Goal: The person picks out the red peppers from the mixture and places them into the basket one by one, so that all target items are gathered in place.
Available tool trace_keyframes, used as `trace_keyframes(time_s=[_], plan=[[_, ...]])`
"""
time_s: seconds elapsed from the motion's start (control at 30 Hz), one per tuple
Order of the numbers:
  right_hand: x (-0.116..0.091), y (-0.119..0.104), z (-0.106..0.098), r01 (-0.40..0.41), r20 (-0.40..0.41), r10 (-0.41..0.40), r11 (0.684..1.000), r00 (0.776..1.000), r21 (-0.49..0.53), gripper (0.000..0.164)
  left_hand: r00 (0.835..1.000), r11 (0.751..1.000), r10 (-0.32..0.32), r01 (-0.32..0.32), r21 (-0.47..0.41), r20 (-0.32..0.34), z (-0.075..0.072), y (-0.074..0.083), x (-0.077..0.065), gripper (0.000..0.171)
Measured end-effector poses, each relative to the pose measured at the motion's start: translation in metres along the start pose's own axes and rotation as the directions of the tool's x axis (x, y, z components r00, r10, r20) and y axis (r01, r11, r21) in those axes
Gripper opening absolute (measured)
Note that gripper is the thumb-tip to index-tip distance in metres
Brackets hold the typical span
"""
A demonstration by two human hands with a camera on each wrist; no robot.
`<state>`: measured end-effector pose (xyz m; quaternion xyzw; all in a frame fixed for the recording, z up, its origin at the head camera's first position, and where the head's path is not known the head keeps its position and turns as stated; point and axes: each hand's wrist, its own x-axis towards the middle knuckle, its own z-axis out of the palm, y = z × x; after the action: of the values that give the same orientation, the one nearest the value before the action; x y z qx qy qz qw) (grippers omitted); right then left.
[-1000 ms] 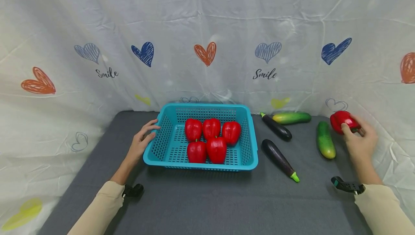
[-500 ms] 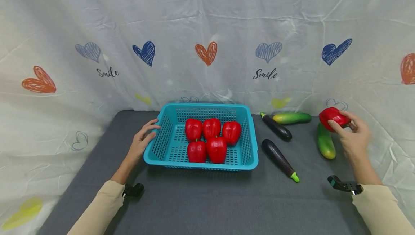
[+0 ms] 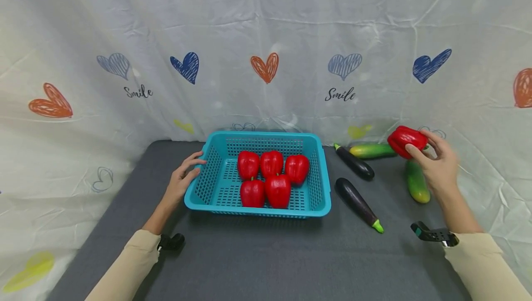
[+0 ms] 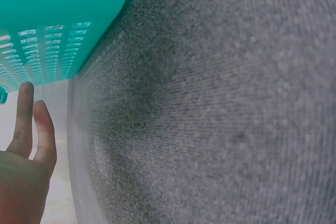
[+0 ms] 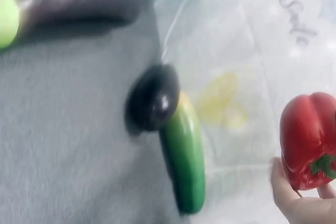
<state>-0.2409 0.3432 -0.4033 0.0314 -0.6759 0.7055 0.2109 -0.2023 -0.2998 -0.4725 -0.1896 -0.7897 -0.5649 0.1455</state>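
Observation:
My right hand (image 3: 441,165) grips a red bell pepper (image 3: 406,141) by its stem end, above the table and close to two cucumbers. In the right wrist view the same bell pepper (image 5: 310,140) shows its green stem toward the palm. At the left, my left hand (image 3: 181,178) rests its fairly straight fingers on the side of a blue-green basket (image 3: 257,213). Several red bell peppers (image 3: 278,191) stand together inside that basket. The left wrist view shows two fingers of the left hand (image 4: 26,177) at the basket's slotted wall (image 4: 47,51).
Right of the basket lie two eggplants, one nearer (image 3: 358,203) and one farther back (image 3: 354,163). One cucumber (image 3: 371,151) lies along the back edge, another (image 3: 417,183) below the right hand. A patterned white curtain (image 3: 266,38) hangs behind the dark grey table (image 3: 266,259).
My right hand has carried the bell pepper leftward and upward, from beside the right cucumber to near the back one. The left hand has stayed at the basket.

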Motion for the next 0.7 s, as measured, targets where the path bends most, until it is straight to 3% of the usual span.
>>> trace_keyframes(time_s=[0.13, 0.27, 0.4, 0.7], plan=[[-0.001, -0.003, 0.01, -0.046, 0.119, 0.029, 0.989, 0.992, 0.143, 0.06, 1.0, 1.0, -0.001, 0.001, -0.004, 0.002, 0.0, 0.0, 0.0, 0.028], [-0.004, -0.007, 0.019, -0.097, 0.18, 0.061, 0.976, 0.982, 0.196, 0.063, 1.0, 1.0, -0.006, 0.006, 0.004, 0.004, 0.0, 0.0, 0.0, 0.028], [-0.008, -0.012, 0.029, -0.139, 0.241, 0.083, 0.965, 0.967, 0.224, 0.059, 1.0, 1.0, -0.003, 0.003, 0.008, 0.004, 0.0, 0.001, 0.0, 0.028], [-0.018, -0.012, 0.046, -0.133, 0.38, 0.039, 0.966, 0.924, 0.223, 0.055, 1.0, 1.0, -0.012, 0.012, -0.001, -0.007, 0.001, 0.0, 0.0, 0.028]])
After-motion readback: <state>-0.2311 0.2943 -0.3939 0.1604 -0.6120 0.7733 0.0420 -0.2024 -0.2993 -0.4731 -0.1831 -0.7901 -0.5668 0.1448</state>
